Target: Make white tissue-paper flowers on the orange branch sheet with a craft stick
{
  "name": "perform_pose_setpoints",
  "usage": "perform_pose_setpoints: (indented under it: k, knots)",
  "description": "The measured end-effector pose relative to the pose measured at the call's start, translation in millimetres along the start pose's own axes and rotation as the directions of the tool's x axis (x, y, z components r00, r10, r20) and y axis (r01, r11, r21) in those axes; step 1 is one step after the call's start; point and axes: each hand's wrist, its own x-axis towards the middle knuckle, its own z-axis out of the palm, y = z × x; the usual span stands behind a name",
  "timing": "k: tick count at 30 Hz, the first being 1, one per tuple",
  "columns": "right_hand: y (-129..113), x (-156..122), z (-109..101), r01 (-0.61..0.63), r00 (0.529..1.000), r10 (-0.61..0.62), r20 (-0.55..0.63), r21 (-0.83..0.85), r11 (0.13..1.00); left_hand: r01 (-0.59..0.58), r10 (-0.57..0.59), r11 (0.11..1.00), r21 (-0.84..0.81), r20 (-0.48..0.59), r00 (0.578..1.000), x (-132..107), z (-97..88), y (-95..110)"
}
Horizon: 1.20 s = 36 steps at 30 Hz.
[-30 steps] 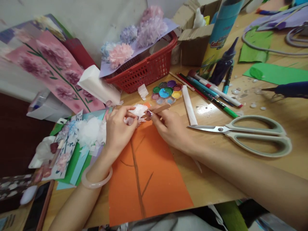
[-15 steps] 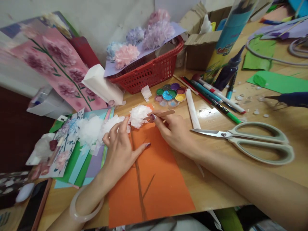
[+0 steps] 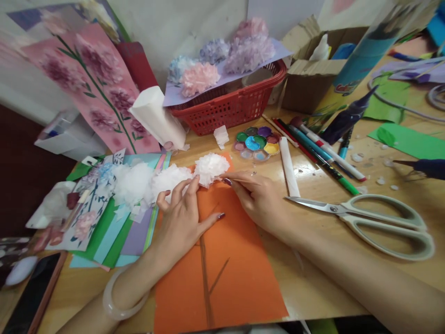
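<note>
My right hand (image 3: 262,197) pinches a flat wooden craft stick (image 3: 243,180), its tip against the lower right edge of a white tissue-paper flower (image 3: 210,169). That flower lies at the top of an orange sheet (image 3: 239,269) bearing a drawn brown stem with side branches. Spread over the sheet's left part, my left hand (image 3: 184,218) has its thumb stretched out and its forefinger tip near the flower's lower left edge. More white tissue flowers (image 3: 134,183) lie to the left, partly behind my left fingers.
Large scissors (image 3: 347,211) lie slightly parted on the right, below pens (image 3: 327,155) and a glue gun (image 3: 427,167). A paint palette (image 3: 259,143) and a red basket (image 3: 229,106) of paper flowers stand behind. Coloured paper (image 3: 139,234) and a phone (image 3: 34,292) are left.
The view has shifted, moving most of the scene rightward. The craft stick in my right hand now appears narrower, turned more edge-on. My left hand stays spread on the sheet.
</note>
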Motion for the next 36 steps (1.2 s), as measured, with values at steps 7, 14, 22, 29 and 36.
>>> perform_pose_setpoints:
  k: [7, 14, 22, 29, 36]
  knots:
    - [-2, 5, -6, -0.229, 0.969, 0.237, -0.066, 0.109, 0.967, 0.039, -0.039, 0.999, -0.012, -0.009, 0.999, 0, 2.9, 1]
    - [7, 4, -8, -0.302, 0.896, 0.378, -0.235, 0.303, 0.904, 0.068, -0.067, 0.996, -0.055, 0.013, 0.998, -1, 3.2, 1]
    - [-2, 5, -7, -0.288, 0.947, 0.3, -0.11, 0.117, 0.95, 0.022, -0.023, 0.997, -0.069, -0.013, 1.0, -1, 4.2, -1]
    - [3, 5, -6, -0.263, 0.956, 0.268, -0.116, 0.052, 0.963, 0.024, -0.022, 0.995, -0.097, 0.023, 0.999, 0, 3.6, -2]
    - [9, 5, -8, -0.332, 0.926, 0.356, -0.125, 0.178, 0.926, 0.02, -0.018, 0.988, -0.155, 0.014, 1.0, 3, 4.3, -4]
